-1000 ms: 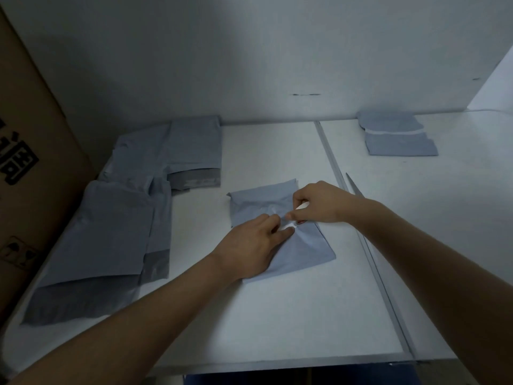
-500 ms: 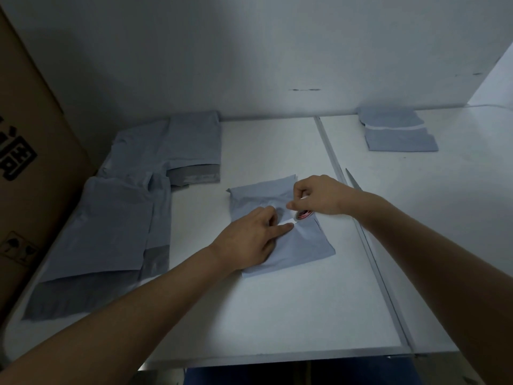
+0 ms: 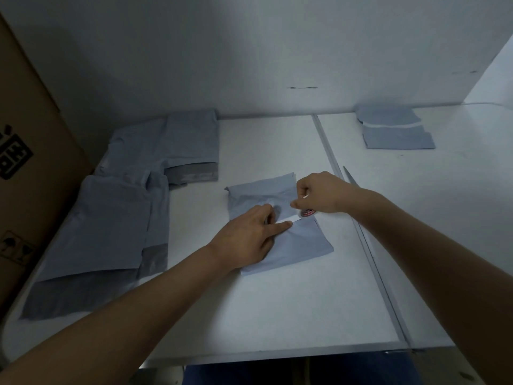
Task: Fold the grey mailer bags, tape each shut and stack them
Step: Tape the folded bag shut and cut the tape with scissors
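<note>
White tape now stretches further between the fingers than half a second ago.
The right hand (image 3: 323, 192) pinches a small roll of white tape (image 3: 307, 212), drawn rightward since, while the left hand (image 3: 249, 237) presses its straight forefinger on the tape's free end over the folded grey plastic mailer bag (image 3: 280, 226) at mid-desk (image 3: 277, 315). The bag lies flat, creased, long axis running away and slightly left. Unfolded grey mailer bags (image 3: 125, 218) lie left; a finished stack (image 3: 397, 132) sits far right.
</note>
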Available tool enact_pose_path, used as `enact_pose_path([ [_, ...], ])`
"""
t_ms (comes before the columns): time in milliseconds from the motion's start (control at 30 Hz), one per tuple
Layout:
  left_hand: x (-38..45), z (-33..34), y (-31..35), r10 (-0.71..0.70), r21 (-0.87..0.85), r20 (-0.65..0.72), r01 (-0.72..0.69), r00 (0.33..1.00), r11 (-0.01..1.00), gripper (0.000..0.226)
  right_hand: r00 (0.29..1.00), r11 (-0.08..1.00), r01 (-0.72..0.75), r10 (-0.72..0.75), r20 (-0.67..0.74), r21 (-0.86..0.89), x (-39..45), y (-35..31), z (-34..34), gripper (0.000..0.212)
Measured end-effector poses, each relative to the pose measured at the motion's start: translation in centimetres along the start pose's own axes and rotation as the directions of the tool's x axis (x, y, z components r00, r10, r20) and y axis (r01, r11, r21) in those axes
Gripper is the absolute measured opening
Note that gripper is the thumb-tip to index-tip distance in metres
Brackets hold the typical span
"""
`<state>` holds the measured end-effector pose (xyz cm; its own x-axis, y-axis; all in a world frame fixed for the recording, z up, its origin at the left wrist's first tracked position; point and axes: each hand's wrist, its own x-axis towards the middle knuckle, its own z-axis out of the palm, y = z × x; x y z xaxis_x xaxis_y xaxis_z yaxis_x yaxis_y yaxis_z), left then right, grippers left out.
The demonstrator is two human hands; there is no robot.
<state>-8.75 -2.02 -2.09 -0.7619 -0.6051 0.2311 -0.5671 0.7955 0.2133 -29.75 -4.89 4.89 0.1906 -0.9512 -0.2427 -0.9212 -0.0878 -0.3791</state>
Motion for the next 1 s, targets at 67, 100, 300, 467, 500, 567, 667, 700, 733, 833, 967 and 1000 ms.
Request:
enact_pose_path([
  [67,0.0,0.0,0.0,0.0,0.01,-0.006,0.0,1.0,1.0,0.046,1.0,1.0,-0.006,0.006,-0.005,-0.023,0.0,0.1,0.0,0.025],
  [100,0.0,0.0,0.0,0.001,0.015,-0.007,-0.001,1.0,1.0,0.046,1.0,0.999,-0.009,0.008,-0.009,-0.033,0.0,0.1,0.0,0.025],
  [300,0.0,0.1,-0.1,0.001,0.011,-0.005,-0.001,1.0,1.0,0.046,0.999,0.997,-0.027,0.025,-0.02,-0.072,0.0,0.3,0.2,0.023],
  [467,-0.1,0.3,-0.3,0.017,0.022,-0.016,-0.016,1.0,1.0,0.045,0.998,0.993,-0.054,0.051,-0.029,-0.107,0.2,0.5,0.4,0.024],
  [500,-0.1,0.4,-0.4,0.018,0.019,-0.015,-0.018,1.0,1.0,0.045,0.998,0.992,-0.054,0.051,-0.034,-0.111,0.1,0.5,0.5,0.023],
  [567,-0.2,0.5,-0.4,0.018,0.01,-0.011,-0.018,1.0,1.0,0.045,0.998,0.991,-0.051,0.046,-0.043,-0.122,0.0,0.6,0.5,0.021],
  [667,-0.2,0.5,-0.4,0.019,0.01,-0.019,-0.019,1.0,1.0,0.045,0.998,0.99,-0.051,0.045,-0.048,-0.134,-0.2,0.6,0.4,0.02],
  [700,-0.2,0.5,-0.4,0.019,0.01,-0.018,-0.018,1.0,1.0,0.045,0.998,0.989,-0.052,0.045,-0.051,-0.138,-0.3,0.7,0.4,0.019],
  [733,-0.2,0.5,-0.4,0.018,0.009,-0.018,-0.018,1.0,1.0,0.045,0.998,0.988,-0.053,0.046,-0.054,-0.144,-0.3,0.7,0.5,0.019],
  [833,-0.2,0.4,-0.3,0.016,0.007,-0.006,-0.016,1.0,1.0,0.045,0.997,0.986,-0.047,0.038,-0.062,-0.163,-0.4,1.0,0.6,0.019],
  [967,0.1,0.0,-0.1,0.011,0.017,0.01,-0.011,1.0,1.0,0.045,0.997,0.982,-0.039,0.026,-0.07,-0.187,-0.8,1.1,0.6,0.02],
  [1000,0.2,-0.1,-0.1,0.013,0.015,0.014,-0.014,1.0,1.0,0.046,0.997,0.979,-0.039,0.024,-0.074,-0.199,-0.9,1.0,0.5,0.02],
])
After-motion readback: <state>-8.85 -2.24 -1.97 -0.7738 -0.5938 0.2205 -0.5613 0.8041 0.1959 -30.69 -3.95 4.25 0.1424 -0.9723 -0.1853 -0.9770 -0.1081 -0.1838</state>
